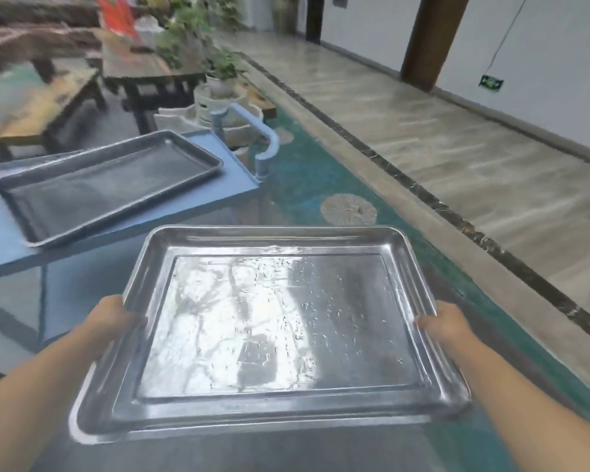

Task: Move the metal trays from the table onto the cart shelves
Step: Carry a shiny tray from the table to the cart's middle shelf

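The shiny metal tray (280,321) is gripped at both short sides: its left rim is clasped by the left hand (116,318) and its right rim by the right hand (447,323), with each thumb laid over the raised edge and the remaining fingers hidden beneath the metal. The tray is held roughly level in front of the person, close to the near corner of the blue cart (225,178) but not yet over it (whether anything supports it from below cannot be told, since its underside is out of sight). A second, darker tray (106,185) is already seen lying flat on the cart's top shelf, set at an angle, its far corner near the curved blue handle (263,131). The task is therefore judged to be partly done: one tray has been shelved and the held one is in transit. What is left appears to be the placing of this tray, either beside the dark one, where little bare shelf is visible, or on a lower shelf, which is only dimly made out under the top. No table with further trays is shown, so the remaining count cannot be judged
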`<state>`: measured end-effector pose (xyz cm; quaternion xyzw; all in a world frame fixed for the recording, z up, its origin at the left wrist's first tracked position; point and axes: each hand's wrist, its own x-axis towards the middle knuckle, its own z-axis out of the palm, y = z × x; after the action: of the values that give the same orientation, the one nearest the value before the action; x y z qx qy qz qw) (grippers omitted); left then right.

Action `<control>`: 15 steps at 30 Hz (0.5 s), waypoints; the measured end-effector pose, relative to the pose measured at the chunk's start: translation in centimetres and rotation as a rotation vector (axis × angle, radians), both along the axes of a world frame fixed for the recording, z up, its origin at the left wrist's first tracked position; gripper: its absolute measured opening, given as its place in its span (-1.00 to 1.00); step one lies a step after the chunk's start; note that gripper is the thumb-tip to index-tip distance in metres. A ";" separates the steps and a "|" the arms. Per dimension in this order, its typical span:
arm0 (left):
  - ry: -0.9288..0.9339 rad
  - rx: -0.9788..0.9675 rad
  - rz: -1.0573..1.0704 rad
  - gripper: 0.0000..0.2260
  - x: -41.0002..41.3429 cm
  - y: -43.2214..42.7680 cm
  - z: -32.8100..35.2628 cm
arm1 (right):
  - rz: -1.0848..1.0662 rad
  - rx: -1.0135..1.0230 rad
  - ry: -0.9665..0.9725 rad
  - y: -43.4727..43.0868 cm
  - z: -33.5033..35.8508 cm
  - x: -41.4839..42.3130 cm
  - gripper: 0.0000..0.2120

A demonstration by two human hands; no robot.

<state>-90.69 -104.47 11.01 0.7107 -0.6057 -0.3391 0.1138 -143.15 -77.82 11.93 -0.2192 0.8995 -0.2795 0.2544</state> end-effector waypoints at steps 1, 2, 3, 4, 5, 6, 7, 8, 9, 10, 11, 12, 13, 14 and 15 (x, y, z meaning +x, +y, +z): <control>-0.009 -0.002 0.037 -0.86 1.2 1.0 -0.1 | 0.042 -0.002 0.010 -1.2 0.0 0.2 -0.57; -0.014 -0.007 0.073 -0.84 2.5 2.0 -0.2 | 0.081 -0.004 0.024 -2.4 0.0 0.5 -0.59; -0.015 -0.010 0.106 -0.83 3.6 2.9 -0.4 | 0.121 0.000 0.034 -3.6 0.0 0.9 -0.63; -0.012 -0.009 0.139 -0.83 4.8 3.7 -0.5 | 0.166 0.004 0.039 -4.9 -0.2 1.3 -0.70; -0.013 -0.003 0.170 -0.84 6.0 4.3 -0.6 | 0.212 0.010 0.041 -6.2 -0.3 1.8 -0.75; -0.016 0.002 0.200 -0.85 7.2 4.8 -0.7 | 0.242 0.011 0.037 -7.6 -0.5 2.3 -0.76; -0.019 0.007 0.224 -0.86 8.4 5.2 -0.7 | 0.269 0.015 0.030 -8.9 -0.7 3.0 -0.76; -0.024 0.014 0.249 -0.87 9.6 5.5 -0.8 | 0.300 0.022 0.029 -10.3 -0.9 3.8 -0.75; -0.031 0.017 0.273 -0.88 10.8 5.7 -0.9 | 0.335 0.032 0.031 -11.6 -1.3 4.6 -0.77; -0.040 0.015 0.293 -0.88 11.9 5.7 -1.2 | 0.366 0.040 0.032 -13.0 -1.6 5.5 -0.80; -0.049 0.017 0.311 -0.87 13.0 5.6 -1.6 | 0.390 0.047 0.032 -14.4 -1.8 6.5 -0.82; -0.049 0.025 0.331 -0.86 14.0 5.3 -2.1 | 0.408 0.048 0.031 -15.9 -2.1 7.4 -0.85; -0.045 0.037 0.348 -0.84 15.0 4.9 -2.7 | 0.422 0.046 0.029 -17.4 -2.5 8.4 -0.86; -0.046 0.049 0.359 -0.82 16.0 4.3 -3.4 | 0.428 0.042 0.022 -18.9 -3.0 9.3 -0.88; -0.047 0.062 0.367 -0.78 17.0 3.5 -4.0 | 0.431 0.040 0.013 -20.4 -3.4 10.1 -0.90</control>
<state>-73.72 -100.95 6.97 0.8202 -0.4577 -0.3144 0.1378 -133.03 -98.19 8.52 -0.4030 0.8389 -0.1992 0.3068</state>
